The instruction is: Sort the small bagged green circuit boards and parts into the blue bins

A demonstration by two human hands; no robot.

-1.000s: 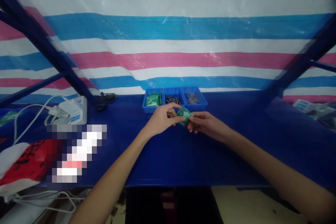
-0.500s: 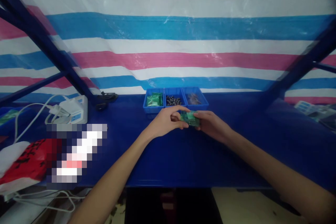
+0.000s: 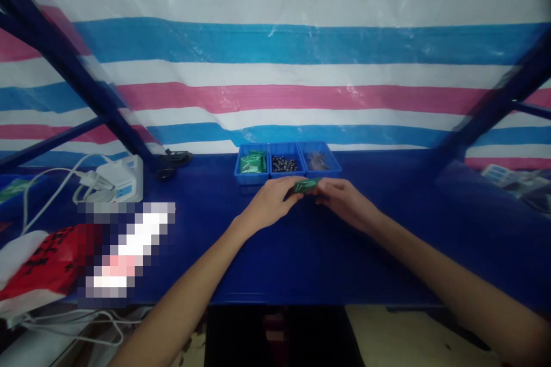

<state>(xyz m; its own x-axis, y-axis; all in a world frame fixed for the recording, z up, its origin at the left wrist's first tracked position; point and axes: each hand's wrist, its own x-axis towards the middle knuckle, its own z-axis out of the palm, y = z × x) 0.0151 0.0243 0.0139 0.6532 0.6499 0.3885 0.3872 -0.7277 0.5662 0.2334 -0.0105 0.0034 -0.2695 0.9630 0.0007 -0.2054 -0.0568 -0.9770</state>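
Between my two hands, above the blue table, is a small green circuit board (image 3: pixel 306 186), now seen nearly edge-on. My left hand (image 3: pixel 275 198) pinches its left end with thumb and fingers. Its right end is in the closed fingers of my right hand (image 3: pixel 340 194). Fine detail on the board is blurred. Just beyond the hands stand three joined blue bins. Similar flat green boards (image 3: pixel 253 163) fill the left bin, small black-and-silver parts (image 3: pixel 284 164) the middle one, and thin greyish parts (image 3: pixel 317 161) the right one.
On the left of the table (image 3: pixel 275 275) are a white power strip (image 3: pixel 129 180) with cables, a black cable (image 3: pixel 176 157), a red-and-white bag (image 3: pixel 51 261) and a pixelated patch. Blue frame posts slope at both sides. A striped sheet (image 3: pixel 275 46) hangs behind.
The green circuit board has been tilted from showing its broad face to nearly edge-on, and has risen slightly. My left-hand fingers have closed in on its left end.
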